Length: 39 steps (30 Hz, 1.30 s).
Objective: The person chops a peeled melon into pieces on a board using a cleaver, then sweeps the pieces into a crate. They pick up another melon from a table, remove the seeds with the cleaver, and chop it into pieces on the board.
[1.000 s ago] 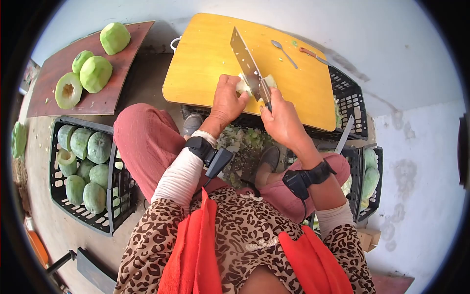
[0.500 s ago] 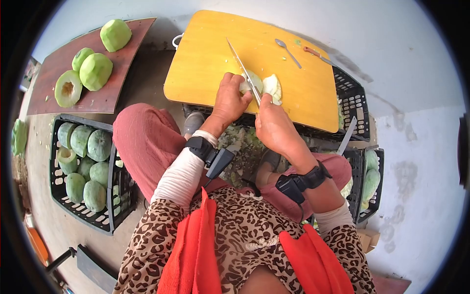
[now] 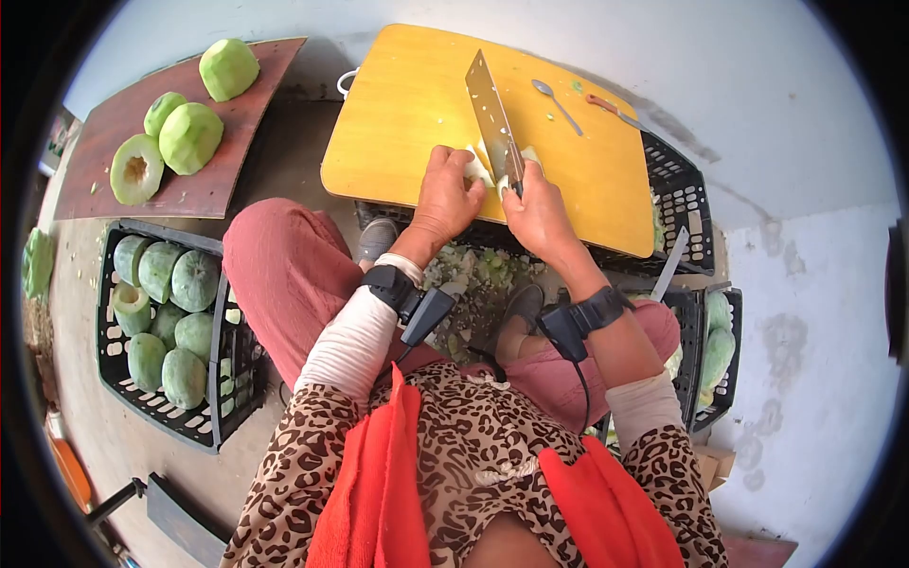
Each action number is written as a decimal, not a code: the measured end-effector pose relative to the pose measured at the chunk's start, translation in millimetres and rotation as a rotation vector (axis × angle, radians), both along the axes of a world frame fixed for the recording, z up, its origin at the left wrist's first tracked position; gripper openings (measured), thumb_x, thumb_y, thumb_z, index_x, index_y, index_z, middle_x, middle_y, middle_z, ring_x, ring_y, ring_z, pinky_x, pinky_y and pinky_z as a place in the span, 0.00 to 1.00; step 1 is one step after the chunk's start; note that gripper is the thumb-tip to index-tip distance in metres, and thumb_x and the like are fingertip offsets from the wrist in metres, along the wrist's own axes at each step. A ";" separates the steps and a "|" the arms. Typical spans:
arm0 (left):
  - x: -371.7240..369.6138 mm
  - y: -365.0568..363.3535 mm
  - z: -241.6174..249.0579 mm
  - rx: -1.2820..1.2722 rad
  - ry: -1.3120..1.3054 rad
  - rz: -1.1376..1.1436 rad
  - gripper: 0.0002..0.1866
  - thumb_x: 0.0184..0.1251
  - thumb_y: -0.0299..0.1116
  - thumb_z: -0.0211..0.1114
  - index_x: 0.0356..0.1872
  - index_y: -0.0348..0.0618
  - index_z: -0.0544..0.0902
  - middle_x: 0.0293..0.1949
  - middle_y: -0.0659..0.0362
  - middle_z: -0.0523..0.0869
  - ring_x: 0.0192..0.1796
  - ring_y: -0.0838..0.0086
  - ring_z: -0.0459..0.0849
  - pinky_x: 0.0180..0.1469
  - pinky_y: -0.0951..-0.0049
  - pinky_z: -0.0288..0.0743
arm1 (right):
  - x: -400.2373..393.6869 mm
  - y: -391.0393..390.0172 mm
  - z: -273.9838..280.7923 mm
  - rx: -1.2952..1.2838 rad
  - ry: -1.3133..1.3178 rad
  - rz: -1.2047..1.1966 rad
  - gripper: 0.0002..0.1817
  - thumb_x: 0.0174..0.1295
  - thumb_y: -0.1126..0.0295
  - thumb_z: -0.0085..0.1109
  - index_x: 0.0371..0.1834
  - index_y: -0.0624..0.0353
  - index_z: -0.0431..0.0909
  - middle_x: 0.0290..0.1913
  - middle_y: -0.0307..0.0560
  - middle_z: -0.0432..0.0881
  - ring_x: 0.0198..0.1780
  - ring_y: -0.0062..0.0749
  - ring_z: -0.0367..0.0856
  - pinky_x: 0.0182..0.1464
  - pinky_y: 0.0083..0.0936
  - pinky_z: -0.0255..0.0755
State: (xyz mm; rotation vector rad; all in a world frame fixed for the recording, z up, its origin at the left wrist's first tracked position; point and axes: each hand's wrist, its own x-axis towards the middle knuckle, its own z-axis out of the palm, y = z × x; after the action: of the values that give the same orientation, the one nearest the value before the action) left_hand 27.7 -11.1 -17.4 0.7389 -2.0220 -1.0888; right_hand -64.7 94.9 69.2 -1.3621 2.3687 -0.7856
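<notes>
My right hand [image 3: 542, 210] is closed round the handle of a cleaver [image 3: 490, 106], whose broad blade stands turned to show its flat side with small pale bits stuck on it. My left hand [image 3: 449, 197], fingers bent and pressed together, holds a pale peeled melon piece [image 3: 477, 168] against the yellow board [image 3: 388, 123], just left of the blade. More pale melon [image 3: 529, 153] lies to the right of the blade, partly hidden by the cleaver and my right hand.
A spoon [image 3: 559, 106] and a small knife [image 3: 615, 111] lie at the board's far right. Peeled melons [image 3: 191, 138] sit on a brown board [image 3: 85, 180]. Black crates [image 3: 216, 379] hold unpeeled melons [image 3: 194, 281]. Another blade [image 3: 671, 262] sticks up at right. Scraps [image 3: 473, 284] litter the floor.
The cleaver has turned from nearly edge-on to showing its flat side, its tip swinging right and away. My right hand has rotated and shifted slightly right. My left hand stays almost in place.
</notes>
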 end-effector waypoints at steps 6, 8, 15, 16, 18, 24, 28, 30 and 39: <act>1.9 0.8 9.3 0.075 -0.026 -0.020 0.20 0.52 0.26 0.65 0.47 0.34 0.73 0.44 0.45 0.73 0.41 0.52 0.79 0.45 0.59 0.76 | 19.4 24.1 37.4 0.060 -0.002 0.054 0.21 0.61 0.74 0.52 0.54 0.73 0.61 0.29 0.74 0.78 0.36 0.70 0.78 0.38 0.53 0.71; 1.0 -0.8 9.0 0.082 -0.036 -0.028 0.20 0.52 0.26 0.65 0.46 0.34 0.72 0.43 0.45 0.73 0.40 0.52 0.78 0.44 0.59 0.76 | 21.2 28.8 39.3 0.083 0.015 0.086 0.22 0.61 0.75 0.52 0.55 0.74 0.60 0.28 0.73 0.78 0.35 0.69 0.78 0.37 0.53 0.71; 1.7 -1.5 7.7 0.048 -0.029 -0.039 0.18 0.52 0.26 0.66 0.43 0.34 0.73 0.43 0.45 0.73 0.39 0.52 0.79 0.42 0.59 0.77 | 26.9 30.1 41.0 0.156 0.052 0.152 0.16 0.59 0.77 0.52 0.46 0.75 0.61 0.25 0.71 0.77 0.33 0.68 0.79 0.36 0.51 0.73; 1.3 -1.6 6.8 0.044 -0.028 -0.039 0.18 0.52 0.26 0.66 0.43 0.34 0.73 0.43 0.45 0.73 0.39 0.52 0.79 0.42 0.59 0.77 | 28.6 28.5 43.2 0.173 0.059 0.162 0.15 0.59 0.77 0.52 0.44 0.75 0.61 0.25 0.71 0.77 0.33 0.67 0.79 0.36 0.51 0.73; 0.9 -1.2 6.4 0.058 -0.022 -0.043 0.18 0.52 0.26 0.66 0.43 0.34 0.73 0.42 0.45 0.73 0.39 0.52 0.79 0.42 0.60 0.77 | 30.7 24.0 48.0 0.227 0.041 0.159 0.13 0.59 0.77 0.52 0.41 0.74 0.61 0.25 0.72 0.77 0.34 0.67 0.80 0.36 0.51 0.73; 0.5 -2.2 6.3 0.041 -0.033 -0.042 0.17 0.51 0.27 0.66 0.42 0.33 0.74 0.42 0.45 0.74 0.40 0.51 0.79 0.42 0.59 0.77 | 19.9 12.0 29.3 0.220 0.018 0.136 0.13 0.60 0.76 0.51 0.41 0.73 0.61 0.29 0.75 0.77 0.36 0.69 0.78 0.38 0.52 0.71; 0.6 -4.8 3.5 0.037 -0.035 -0.043 0.17 0.51 0.27 0.66 0.43 0.34 0.74 0.42 0.45 0.74 0.41 0.50 0.78 0.44 0.57 0.76 | 9.8 -2.0 -2.8 0.113 0.034 0.077 0.13 0.61 0.74 0.51 0.43 0.73 0.63 0.31 0.75 0.77 0.38 0.70 0.78 0.40 0.51 0.71; 0.5 -3.6 4.5 0.045 -0.026 -0.033 0.18 0.51 0.27 0.66 0.43 0.34 0.74 0.42 0.45 0.74 0.42 0.49 0.78 0.45 0.57 0.76 | 2.3 -6.2 -7.1 0.092 0.041 0.048 0.15 0.61 0.73 0.52 0.45 0.72 0.64 0.31 0.75 0.77 0.39 0.69 0.78 0.40 0.51 0.71; 2.9 1.7 2.2 0.025 0.015 0.001 0.17 0.52 0.25 0.65 0.44 0.36 0.75 0.43 0.46 0.74 0.37 0.53 0.80 0.41 0.60 0.77 | 11.0 19.0 25.6 0.045 -0.019 0.020 0.17 0.61 0.73 0.51 0.49 0.72 0.62 0.29 0.74 0.77 0.36 0.71 0.78 0.39 0.53 0.71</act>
State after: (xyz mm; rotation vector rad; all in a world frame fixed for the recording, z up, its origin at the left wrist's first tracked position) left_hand 30.6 -9.4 -15.2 0.7425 -1.9981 -1.1172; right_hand -53.7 113.9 94.8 -1.3525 2.3403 -0.7321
